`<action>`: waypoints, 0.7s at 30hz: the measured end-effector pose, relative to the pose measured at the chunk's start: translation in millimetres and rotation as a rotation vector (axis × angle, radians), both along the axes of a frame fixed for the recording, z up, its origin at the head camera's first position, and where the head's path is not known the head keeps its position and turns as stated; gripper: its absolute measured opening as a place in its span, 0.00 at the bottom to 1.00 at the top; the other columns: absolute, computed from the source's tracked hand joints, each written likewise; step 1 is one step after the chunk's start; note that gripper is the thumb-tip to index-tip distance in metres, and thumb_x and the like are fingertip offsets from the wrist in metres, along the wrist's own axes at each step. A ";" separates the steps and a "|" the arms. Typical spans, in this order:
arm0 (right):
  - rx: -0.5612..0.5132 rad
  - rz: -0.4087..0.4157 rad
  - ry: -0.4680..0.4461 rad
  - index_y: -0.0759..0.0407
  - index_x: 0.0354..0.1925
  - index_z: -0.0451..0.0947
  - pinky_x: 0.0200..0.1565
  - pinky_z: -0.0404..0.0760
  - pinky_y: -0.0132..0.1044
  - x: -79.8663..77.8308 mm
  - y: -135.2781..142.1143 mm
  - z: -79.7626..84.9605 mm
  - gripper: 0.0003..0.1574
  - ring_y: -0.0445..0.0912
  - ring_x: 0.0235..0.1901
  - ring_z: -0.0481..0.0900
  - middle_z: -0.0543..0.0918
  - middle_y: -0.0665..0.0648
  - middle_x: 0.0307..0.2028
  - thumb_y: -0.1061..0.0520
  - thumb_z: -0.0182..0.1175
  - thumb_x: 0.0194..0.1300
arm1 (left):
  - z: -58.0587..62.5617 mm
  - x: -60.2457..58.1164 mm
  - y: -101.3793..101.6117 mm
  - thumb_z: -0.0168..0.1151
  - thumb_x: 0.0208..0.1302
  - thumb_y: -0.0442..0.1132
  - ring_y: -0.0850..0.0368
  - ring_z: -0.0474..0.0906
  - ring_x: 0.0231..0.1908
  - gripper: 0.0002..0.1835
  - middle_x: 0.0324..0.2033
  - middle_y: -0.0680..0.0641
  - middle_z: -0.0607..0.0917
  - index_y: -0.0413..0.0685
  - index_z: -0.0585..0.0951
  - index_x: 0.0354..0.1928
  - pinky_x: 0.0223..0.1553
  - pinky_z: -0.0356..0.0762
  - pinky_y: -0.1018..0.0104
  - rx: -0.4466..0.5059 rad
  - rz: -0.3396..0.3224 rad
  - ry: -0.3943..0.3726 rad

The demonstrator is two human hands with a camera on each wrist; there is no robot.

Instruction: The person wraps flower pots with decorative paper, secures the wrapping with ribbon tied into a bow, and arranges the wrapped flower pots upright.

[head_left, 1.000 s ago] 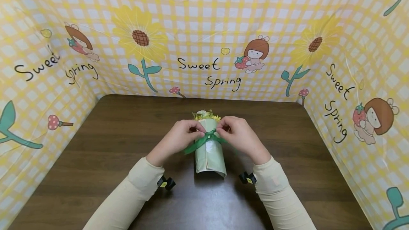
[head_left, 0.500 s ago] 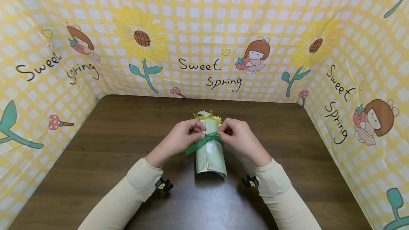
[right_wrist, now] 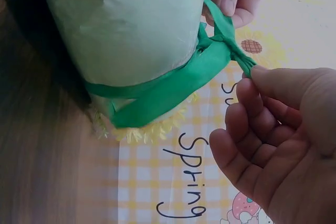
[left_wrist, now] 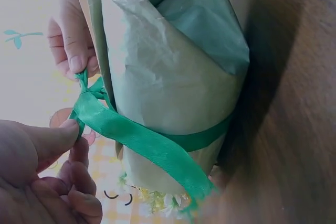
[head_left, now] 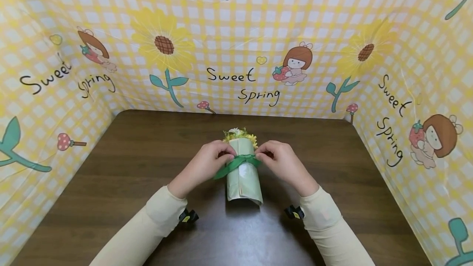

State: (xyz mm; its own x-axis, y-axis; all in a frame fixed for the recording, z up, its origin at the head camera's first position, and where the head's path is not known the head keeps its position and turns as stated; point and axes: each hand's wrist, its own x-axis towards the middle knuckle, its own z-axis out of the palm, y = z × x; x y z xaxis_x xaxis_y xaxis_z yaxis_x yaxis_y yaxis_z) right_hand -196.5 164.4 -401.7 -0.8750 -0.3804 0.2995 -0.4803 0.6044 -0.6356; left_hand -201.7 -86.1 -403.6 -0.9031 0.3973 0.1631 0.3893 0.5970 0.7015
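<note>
A bouquet wrapped in pale green paper [head_left: 244,182] lies on the table, its white and yellow flowers [head_left: 236,133] at the far end. Round its middle runs a green ribbon [left_wrist: 152,145], knotted on the upper side. My left hand [head_left: 210,158] pinches one part of the ribbon between thumb and forefinger, left of the knot. On the other side, my right hand [head_left: 282,160] pinches another part the same way; its other fingers curl loosely in the right wrist view. A loose ribbon tail hangs on the bouquet's left, and another crosses the paper in the right wrist view.
The dark wooden table [head_left: 122,175] spreads around the bouquet. A yellow checked cloth [head_left: 229,32] with printed flowers and lettering walls off the back and both sides. Small black wrist cameras [head_left: 188,216] sit at both cuffs.
Both hands have drawn apart a little, the right one moving right and slightly nearer. The ribbon's loops have been pulled into a smaller, tighter knot. The bouquet stays nearly in place.
</note>
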 end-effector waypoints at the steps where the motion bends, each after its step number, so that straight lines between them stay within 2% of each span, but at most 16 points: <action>1: 0.002 -0.003 -0.002 0.48 0.35 0.83 0.31 0.78 0.32 0.0 0.5 -0.2 0.03 0.38 0.29 0.76 0.80 0.42 0.34 0.52 0.64 0.64 | -0.2 0.2 -0.3 0.61 0.66 0.43 0.61 0.75 0.33 0.04 0.34 0.59 0.80 0.61 0.84 0.34 0.33 0.76 0.64 -0.006 0.005 0.006; 7: 0.047 -0.009 0.004 0.46 0.33 0.82 0.29 0.77 0.33 -1.4 2.6 0.3 0.04 0.38 0.28 0.75 0.79 0.41 0.33 0.49 0.62 0.65 | -1.6 2.4 -3.8 0.61 0.67 0.42 0.61 0.74 0.29 0.05 0.30 0.57 0.82 0.63 0.82 0.34 0.30 0.75 0.66 -0.005 0.017 0.011; 12: 0.097 -0.009 0.005 0.49 0.33 0.83 0.28 0.76 0.33 -0.7 4.6 2.6 0.07 0.38 0.26 0.74 0.79 0.41 0.32 0.49 0.62 0.66 | -1.3 2.8 -7.1 0.62 0.66 0.42 0.62 0.75 0.30 0.04 0.32 0.57 0.82 0.63 0.82 0.34 0.31 0.76 0.66 0.014 0.009 0.018; 18: 0.134 0.006 0.014 0.49 0.33 0.83 0.30 0.76 0.33 0.0 7.4 5.0 0.07 0.38 0.27 0.74 0.79 0.40 0.31 0.50 0.62 0.66 | 1.3 1.9 -9.8 0.61 0.66 0.41 0.61 0.74 0.31 0.04 0.33 0.59 0.80 0.62 0.83 0.35 0.32 0.75 0.65 -0.025 0.002 0.023; 21: 0.145 0.010 0.019 0.46 0.32 0.82 0.30 0.75 0.34 -0.2 9.0 4.5 0.06 0.38 0.27 0.74 0.79 0.40 0.30 0.49 0.61 0.66 | 2.0 1.7 -10.5 0.61 0.66 0.41 0.60 0.73 0.31 0.04 0.33 0.59 0.80 0.60 0.83 0.35 0.32 0.75 0.65 -0.051 -0.005 0.041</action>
State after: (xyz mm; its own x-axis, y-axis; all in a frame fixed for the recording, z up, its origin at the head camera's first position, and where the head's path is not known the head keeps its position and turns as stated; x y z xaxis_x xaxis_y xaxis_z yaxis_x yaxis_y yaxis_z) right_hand -196.7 173.3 -397.2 -0.8658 -0.4293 0.2572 -0.4977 0.6848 -0.5324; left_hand -200.0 -96.6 -401.5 -0.8940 0.4107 0.1793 0.4203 0.6294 0.6536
